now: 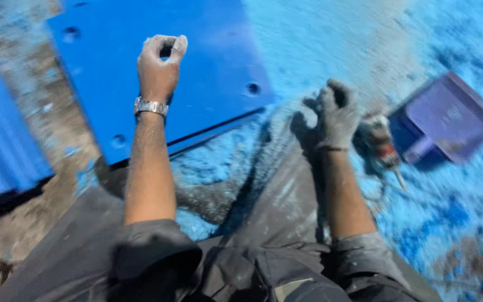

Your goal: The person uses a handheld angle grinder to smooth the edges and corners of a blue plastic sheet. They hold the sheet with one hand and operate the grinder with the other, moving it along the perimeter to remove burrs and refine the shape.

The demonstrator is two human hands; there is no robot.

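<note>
Left hand: the left hand (160, 64) is up over the big blue board (157, 72). Its fingers are curled into a loose fist, thumb tip against the first finger. It holds nothing that can be seen. The hand is dusty and pale.
Watch: a silver watch (151, 106) sits on the left wrist.
Right hand: the right hand (336, 114) is blurry. Its fingers look bent in. I cannot tell if it holds anything. It is covered in grey dust and hangs just left of the power tool.
Blue board: flat, dark blue, with small round holes near its edges. It lies at the top left, and its right corner points toward the right hand.
Power tool: a small power tool (380, 146) with red and grey parts lies on the floor, just beside the right hand. It is too blurry to say more.
Purple dustpan: a purple dustpan (448, 117) lies on the right, near the tool, with its handle toward the tool.
Floor: the floor (331, 39) is covered in light blue dust.
Trousers: grey dusty trousers (275, 223) fill the bottom.
Labels: no writing shows clearly.
</note>
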